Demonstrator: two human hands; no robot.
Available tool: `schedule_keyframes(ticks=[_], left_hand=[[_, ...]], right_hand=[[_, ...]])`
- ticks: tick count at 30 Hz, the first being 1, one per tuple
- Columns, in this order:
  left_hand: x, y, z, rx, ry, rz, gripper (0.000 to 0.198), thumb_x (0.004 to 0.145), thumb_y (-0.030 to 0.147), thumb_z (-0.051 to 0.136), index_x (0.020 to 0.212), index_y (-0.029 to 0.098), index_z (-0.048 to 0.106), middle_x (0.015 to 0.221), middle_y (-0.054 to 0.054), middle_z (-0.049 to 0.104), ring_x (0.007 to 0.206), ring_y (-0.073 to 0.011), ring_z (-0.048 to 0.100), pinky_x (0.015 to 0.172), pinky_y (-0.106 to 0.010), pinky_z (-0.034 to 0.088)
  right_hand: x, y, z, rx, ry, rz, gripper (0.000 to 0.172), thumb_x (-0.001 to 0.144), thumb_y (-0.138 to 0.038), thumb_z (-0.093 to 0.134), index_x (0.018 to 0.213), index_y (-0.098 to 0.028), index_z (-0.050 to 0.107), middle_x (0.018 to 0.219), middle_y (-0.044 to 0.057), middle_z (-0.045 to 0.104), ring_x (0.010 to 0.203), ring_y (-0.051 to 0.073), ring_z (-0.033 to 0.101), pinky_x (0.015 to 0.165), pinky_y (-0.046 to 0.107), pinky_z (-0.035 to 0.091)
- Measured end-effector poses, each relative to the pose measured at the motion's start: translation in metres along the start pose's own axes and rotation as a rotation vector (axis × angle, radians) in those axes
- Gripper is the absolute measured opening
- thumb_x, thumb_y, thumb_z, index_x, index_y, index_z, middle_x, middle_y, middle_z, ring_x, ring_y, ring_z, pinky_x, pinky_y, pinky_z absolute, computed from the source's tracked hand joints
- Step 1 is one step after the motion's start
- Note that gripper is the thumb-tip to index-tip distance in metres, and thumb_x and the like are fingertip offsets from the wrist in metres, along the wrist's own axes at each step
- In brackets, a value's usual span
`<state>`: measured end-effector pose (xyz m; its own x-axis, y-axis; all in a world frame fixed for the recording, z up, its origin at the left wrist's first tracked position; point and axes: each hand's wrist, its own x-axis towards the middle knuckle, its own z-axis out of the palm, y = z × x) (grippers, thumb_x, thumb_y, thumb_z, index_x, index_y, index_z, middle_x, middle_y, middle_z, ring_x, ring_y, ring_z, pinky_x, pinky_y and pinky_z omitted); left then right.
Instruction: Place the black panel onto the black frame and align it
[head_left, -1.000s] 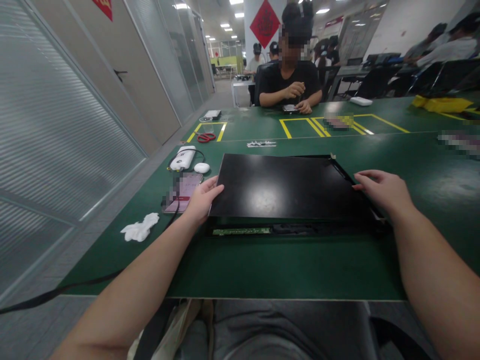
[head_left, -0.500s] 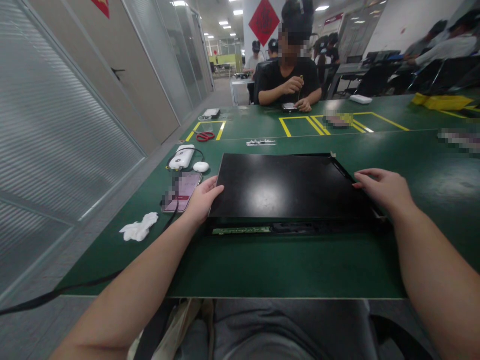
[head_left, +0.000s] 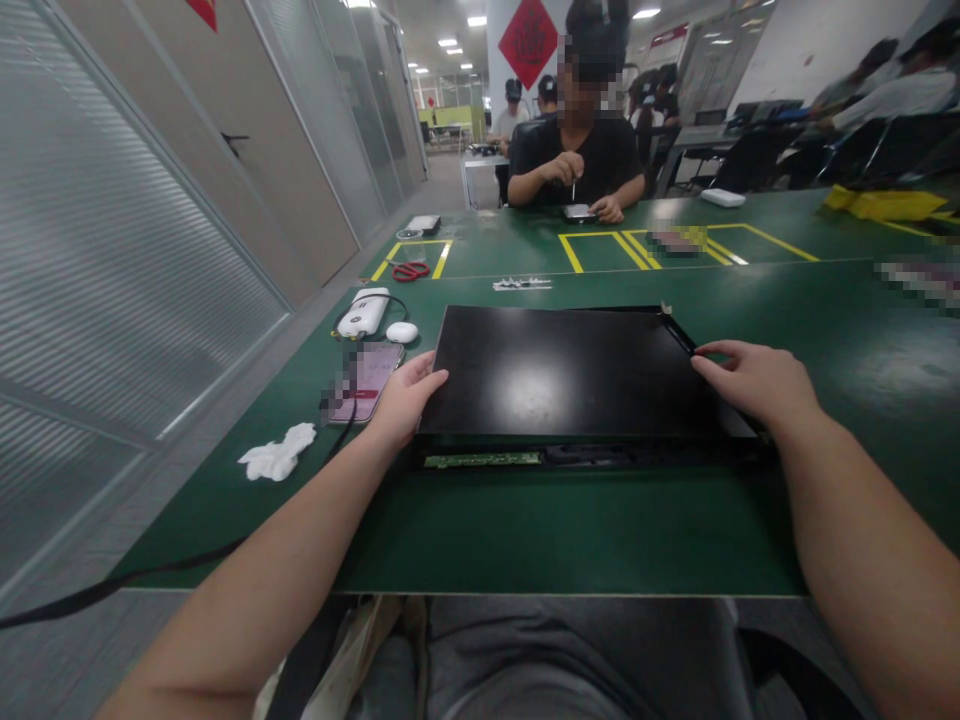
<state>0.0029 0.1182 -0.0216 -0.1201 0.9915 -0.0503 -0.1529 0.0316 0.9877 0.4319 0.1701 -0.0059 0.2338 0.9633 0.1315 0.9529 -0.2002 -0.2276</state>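
Observation:
A large black flat panel (head_left: pixel 570 372) lies on the green table (head_left: pixel 562 530) in front of me, over a dark frame with a green circuit strip (head_left: pixel 481 460) showing along its near edge. My left hand (head_left: pixel 405 398) grips the panel's near left corner, thumb on top. My right hand (head_left: pixel 757 384) rests on the panel's right edge, fingers curled over it and pressed against it.
Left of the panel lie a phone (head_left: pixel 367 380), a white power bank (head_left: pixel 364 312) with a cable, a white earbud case (head_left: pixel 402 332) and a crumpled tissue (head_left: pixel 277 453). Red scissors (head_left: pixel 409 270) and small parts (head_left: pixel 521 285) lie farther back. A person sits across the table (head_left: pixel 577 150).
My right hand has slid slightly left and inward along the panel's right edge. The left hand and the panel have stayed put.

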Motion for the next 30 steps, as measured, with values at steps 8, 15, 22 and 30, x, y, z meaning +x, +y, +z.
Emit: schedule_keyframes(ticks=[8,15,22,30], left_hand=[[0.002,-0.002,-0.001,0.023,0.018,-0.004,0.061,0.062,0.028,0.080,0.120,0.013,0.067,0.105,-0.011,0.078,0.102,-0.0288,0.071,0.088,-0.039,0.056],[0.003,-0.004,-0.002,0.035,0.002,0.001,0.058,0.064,0.028,0.079,0.119,0.012,0.067,0.106,-0.011,0.077,0.103,-0.0284,0.070,0.089,-0.040,0.056],[0.001,-0.002,-0.001,0.050,-0.006,-0.001,0.059,0.065,0.027,0.077,0.121,0.013,0.066,0.106,-0.011,0.077,0.104,-0.0289,0.070,0.091,-0.041,0.055],[0.001,-0.001,0.000,0.043,-0.011,0.009,0.056,0.064,0.027,0.077,0.118,0.013,0.067,0.105,-0.011,0.077,0.103,-0.0283,0.070,0.092,-0.041,0.055]], right_hand=[[-0.001,-0.002,0.000,-0.071,-0.015,-0.011,0.052,0.082,-0.057,0.047,0.116,-0.029,0.075,0.094,0.005,0.076,0.089,0.029,0.067,0.068,0.038,0.047],[0.009,0.013,0.007,0.100,0.060,0.088,0.044,0.080,-0.053,0.052,0.103,-0.026,0.079,0.084,0.006,0.075,0.093,0.030,0.067,0.079,0.040,0.049],[0.013,0.018,0.011,0.169,0.078,0.116,0.040,0.077,-0.051,0.055,0.098,-0.025,0.079,0.078,0.005,0.075,0.091,0.030,0.067,0.079,0.041,0.049],[0.011,0.016,0.008,0.167,0.072,0.109,0.040,0.075,-0.050,0.055,0.096,-0.025,0.079,0.077,0.005,0.074,0.090,0.029,0.067,0.079,0.040,0.048]])
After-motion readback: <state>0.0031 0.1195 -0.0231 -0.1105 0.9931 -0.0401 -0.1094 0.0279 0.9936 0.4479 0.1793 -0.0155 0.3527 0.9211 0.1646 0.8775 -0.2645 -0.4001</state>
